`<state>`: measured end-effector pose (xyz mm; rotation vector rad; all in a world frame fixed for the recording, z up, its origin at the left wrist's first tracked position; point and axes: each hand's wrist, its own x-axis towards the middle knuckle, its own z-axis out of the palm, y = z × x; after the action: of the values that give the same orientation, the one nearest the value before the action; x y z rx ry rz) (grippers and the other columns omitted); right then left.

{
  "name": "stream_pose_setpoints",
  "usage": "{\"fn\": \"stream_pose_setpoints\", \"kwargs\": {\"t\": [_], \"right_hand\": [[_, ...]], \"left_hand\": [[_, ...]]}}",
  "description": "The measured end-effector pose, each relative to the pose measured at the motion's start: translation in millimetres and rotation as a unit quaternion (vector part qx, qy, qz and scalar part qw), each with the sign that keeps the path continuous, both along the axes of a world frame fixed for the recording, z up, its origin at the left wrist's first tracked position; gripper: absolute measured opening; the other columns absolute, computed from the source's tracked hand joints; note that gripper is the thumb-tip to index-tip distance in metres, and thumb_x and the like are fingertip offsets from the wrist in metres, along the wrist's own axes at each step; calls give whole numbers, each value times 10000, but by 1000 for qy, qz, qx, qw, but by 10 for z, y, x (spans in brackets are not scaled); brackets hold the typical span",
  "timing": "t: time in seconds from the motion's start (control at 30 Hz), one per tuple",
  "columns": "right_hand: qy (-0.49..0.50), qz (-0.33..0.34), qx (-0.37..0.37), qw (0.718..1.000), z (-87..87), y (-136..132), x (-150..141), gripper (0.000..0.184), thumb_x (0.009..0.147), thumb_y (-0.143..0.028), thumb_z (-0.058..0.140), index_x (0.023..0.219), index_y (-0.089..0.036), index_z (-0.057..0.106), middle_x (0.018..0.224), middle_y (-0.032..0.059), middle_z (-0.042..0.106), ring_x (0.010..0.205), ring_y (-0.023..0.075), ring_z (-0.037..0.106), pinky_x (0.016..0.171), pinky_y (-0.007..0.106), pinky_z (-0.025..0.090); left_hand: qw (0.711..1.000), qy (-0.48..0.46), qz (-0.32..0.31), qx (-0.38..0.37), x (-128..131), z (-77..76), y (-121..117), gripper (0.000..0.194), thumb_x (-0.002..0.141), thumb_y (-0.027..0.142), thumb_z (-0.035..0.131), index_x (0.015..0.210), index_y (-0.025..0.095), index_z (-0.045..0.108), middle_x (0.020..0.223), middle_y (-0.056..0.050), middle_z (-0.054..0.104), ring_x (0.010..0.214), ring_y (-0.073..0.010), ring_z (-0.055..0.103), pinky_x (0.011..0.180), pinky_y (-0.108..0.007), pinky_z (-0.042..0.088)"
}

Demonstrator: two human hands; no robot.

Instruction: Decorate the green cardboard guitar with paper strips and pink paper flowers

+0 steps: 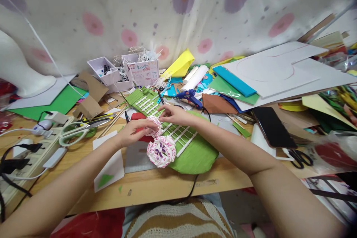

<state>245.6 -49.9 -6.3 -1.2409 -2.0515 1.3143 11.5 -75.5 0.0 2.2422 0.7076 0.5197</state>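
Observation:
A green paper-covered piece (195, 156) with a white lattice (178, 134) on it lies tilted across the table in front of me. Two ruffled white flowers with pink print sit along its left side. The nearer paper flower (161, 151) has a purple centre. My left hand (135, 130) curls its fingers over the farther paper flower (155, 125), partly hiding it. Red material (136, 116) shows beneath that hand. Just to the right, my right hand (175, 114) hovers low over the lattice, fingers bent and apart near the flower; I make out nothing in them.
A blue glue gun (190, 97) lies behind the right hand. Scissors (74, 133) and a power strip (41, 156) are at left. A phone (275, 126) and black-handled scissors (299, 158) lie at right. White boxes (143, 72) and cardboard sheets (267, 70) line the back.

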Motion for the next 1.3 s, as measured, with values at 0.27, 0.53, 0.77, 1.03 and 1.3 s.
{"fn": "stream_pose_setpoints", "kwargs": {"t": [0.27, 0.53, 0.77, 1.03, 1.3], "right_hand": [[-29, -4, 2, 1000, 2, -10, -62, 354, 761, -231, 696, 1092, -161, 591, 831, 8, 686, 706, 114, 592, 678, 247, 428], [42, -39, -72, 996, -16, 25, -57, 281, 683, -115, 699, 930, -166, 575, 697, -44, 618, 618, 85, 555, 623, 227, 407], [154, -95, -156, 971, 63, 64, -78, 229, 684, -41, 649, 848, -168, 554, 576, -82, 571, 544, 67, 535, 601, 211, 410], [173, -141, -155, 962, 157, 108, -150, 200, 702, -49, 651, 828, -172, 557, 569, -75, 568, 539, 73, 524, 577, 211, 408], [168, -130, -127, 969, 154, 118, -200, 184, 702, -67, 630, 827, -173, 546, 600, -67, 573, 551, 70, 516, 574, 204, 392]], "left_hand": [[989, -77, 121, -39, -2, 24, 34, 332, 876, 382, 511, 1118, 199, 647, 992, -81, 747, 948, -215, 688, 883, -360, 526], [910, -43, 401, -92, -153, 60, 168, 552, 631, 515, 701, 1064, 188, 601, 1144, -118, 657, 1120, -287, 609, 968, -457, 482], [896, -2, 336, -290, 20, 201, 110, 792, 468, 576, 822, 1108, 196, 553, 1069, -96, 674, 963, -257, 653, 751, -366, 532], [923, 35, 310, -225, 56, 238, 208, 783, 492, 569, 805, 1128, 171, 582, 1004, -75, 669, 955, -252, 639, 809, -373, 500], [935, 44, 303, -181, 7, 257, 253, 728, 557, 668, 695, 1075, 164, 611, 995, -88, 689, 893, -241, 635, 776, -357, 491]]}}
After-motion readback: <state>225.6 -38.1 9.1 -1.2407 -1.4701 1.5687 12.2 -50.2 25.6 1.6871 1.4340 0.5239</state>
